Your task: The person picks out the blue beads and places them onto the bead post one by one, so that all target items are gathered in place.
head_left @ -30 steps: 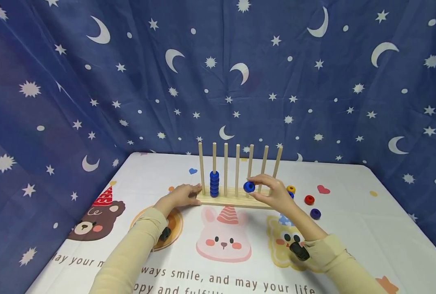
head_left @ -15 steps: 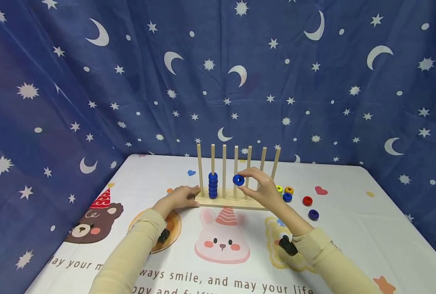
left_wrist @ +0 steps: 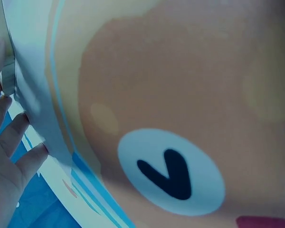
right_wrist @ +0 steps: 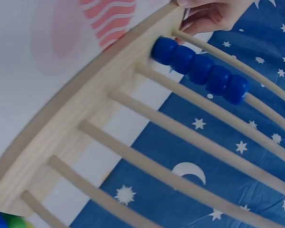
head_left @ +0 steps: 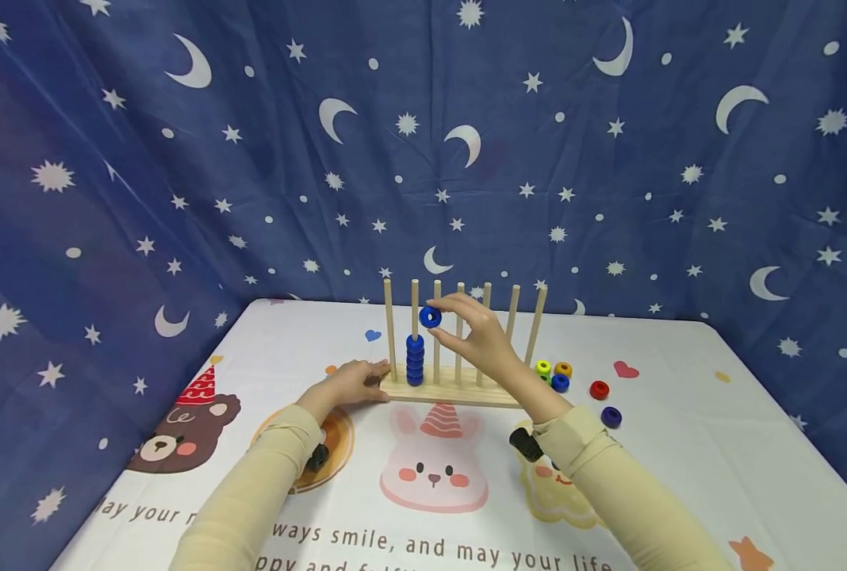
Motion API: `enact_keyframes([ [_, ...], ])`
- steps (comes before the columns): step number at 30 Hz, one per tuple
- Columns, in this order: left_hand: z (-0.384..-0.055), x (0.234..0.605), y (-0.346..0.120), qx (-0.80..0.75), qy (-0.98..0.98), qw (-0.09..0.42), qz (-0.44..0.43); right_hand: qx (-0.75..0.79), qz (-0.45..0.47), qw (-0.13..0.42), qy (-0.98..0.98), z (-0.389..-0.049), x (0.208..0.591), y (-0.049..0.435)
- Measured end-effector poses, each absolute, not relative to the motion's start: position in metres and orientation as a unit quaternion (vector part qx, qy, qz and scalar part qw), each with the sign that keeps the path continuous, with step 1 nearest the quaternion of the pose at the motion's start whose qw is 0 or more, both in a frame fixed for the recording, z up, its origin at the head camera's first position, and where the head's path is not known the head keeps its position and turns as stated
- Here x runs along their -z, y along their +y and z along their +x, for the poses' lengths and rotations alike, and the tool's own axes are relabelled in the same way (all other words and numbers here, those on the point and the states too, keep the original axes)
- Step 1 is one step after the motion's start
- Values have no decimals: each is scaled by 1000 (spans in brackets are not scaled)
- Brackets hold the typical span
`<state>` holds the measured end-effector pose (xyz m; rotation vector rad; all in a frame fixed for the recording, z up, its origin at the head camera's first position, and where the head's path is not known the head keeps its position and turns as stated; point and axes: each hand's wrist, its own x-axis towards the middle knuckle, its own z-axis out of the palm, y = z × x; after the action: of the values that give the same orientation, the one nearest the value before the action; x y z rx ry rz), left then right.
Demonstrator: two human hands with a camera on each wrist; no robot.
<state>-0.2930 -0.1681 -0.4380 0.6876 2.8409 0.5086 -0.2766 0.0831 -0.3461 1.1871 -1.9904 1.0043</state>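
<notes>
A wooden peg stand (head_left: 459, 392) with a row of upright pegs sits on the table. On its second peg from the left is a stack of several blue beads (head_left: 415, 362), also seen close up as blue beads (right_wrist: 199, 70) in the right wrist view. My right hand (head_left: 486, 342) pinches another blue bead (head_left: 423, 319) between thumb and fingertips, just right of that peg and above the stack, its hole facing the head camera. My left hand (head_left: 345, 383) grips the stand's left end, thumb in front; the left wrist view has the hand (left_wrist: 9, 166) at its left edge.
Right of the stand lie loose beads: yellow-green (head_left: 542, 366), orange (head_left: 563, 369), blue (head_left: 561, 383), red (head_left: 599, 389) and purple (head_left: 611, 417). A green one is partly hidden among them. The white printed tablecloth (head_left: 680, 492) meets a blue starry curtain (head_left: 502, 222) behind.
My right hand has carried the blue bead left and upward, from the right part of the stand to beside the second peg. The left hand stays at the stand's end.
</notes>
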Motion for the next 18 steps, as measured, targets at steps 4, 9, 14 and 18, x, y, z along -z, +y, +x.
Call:
enact_keyframes([
  [4, -293, 437, -168, -170, 954, 86, 232, -380, 448, 300, -751, -276, 340, 78],
  [9, -293, 437, -168, -171, 956, 90, 223, -382, 449, 307, -747, -275, 332, 73],
  [14, -291, 437, -167, -180, 954, 77, 226, -368, 461, 311, -745, -278, 322, 68],
  [18, -291, 437, -166, -196, 952, 75, 222, -357, 457, 308, -755, -282, 311, 67],
])
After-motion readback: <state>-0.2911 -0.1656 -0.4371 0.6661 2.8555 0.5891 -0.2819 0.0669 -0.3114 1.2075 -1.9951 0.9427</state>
